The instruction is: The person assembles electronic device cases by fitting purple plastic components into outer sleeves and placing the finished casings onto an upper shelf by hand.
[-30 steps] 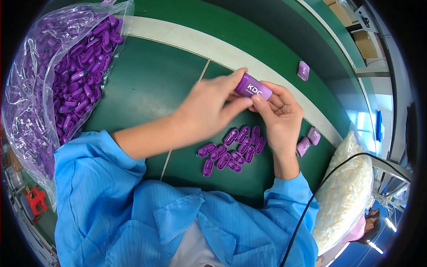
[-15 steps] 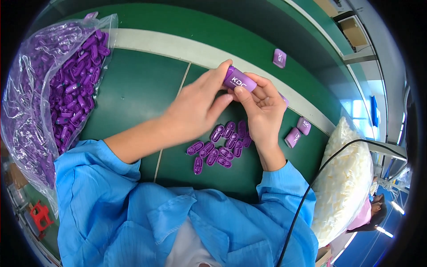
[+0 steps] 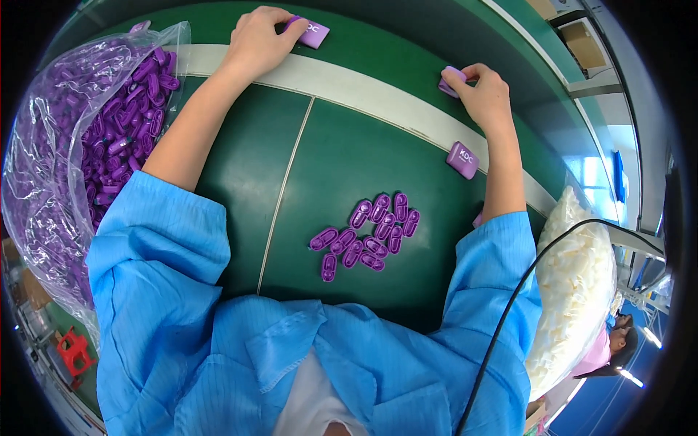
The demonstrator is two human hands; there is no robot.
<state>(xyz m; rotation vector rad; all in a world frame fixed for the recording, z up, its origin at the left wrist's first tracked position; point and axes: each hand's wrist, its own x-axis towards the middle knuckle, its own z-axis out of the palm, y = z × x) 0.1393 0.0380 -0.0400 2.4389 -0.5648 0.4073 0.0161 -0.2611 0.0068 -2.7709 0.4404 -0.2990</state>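
With fingers of the left hand [image 3: 260, 42], holds 1 purple case [image 3: 315, 35], sticking out right of the thumb. With fingers of the right hand [image 3: 486, 94], pinches a 2nd case [image 3: 451, 81]. Has a 3rd case [image 3: 462, 160] below the right fingers, beside the forearm, and 12 small purple parts [image 3: 384, 227] on the green table [image 3: 356, 152], well below the fingers.

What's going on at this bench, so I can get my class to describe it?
With arms apart, a person's left hand grips a purple case beyond the pale strip, while the right hand pinches a second purple case. A third case lies near the right forearm. Small purple parts lie loose on the green table; a clear bag at left holds many more.
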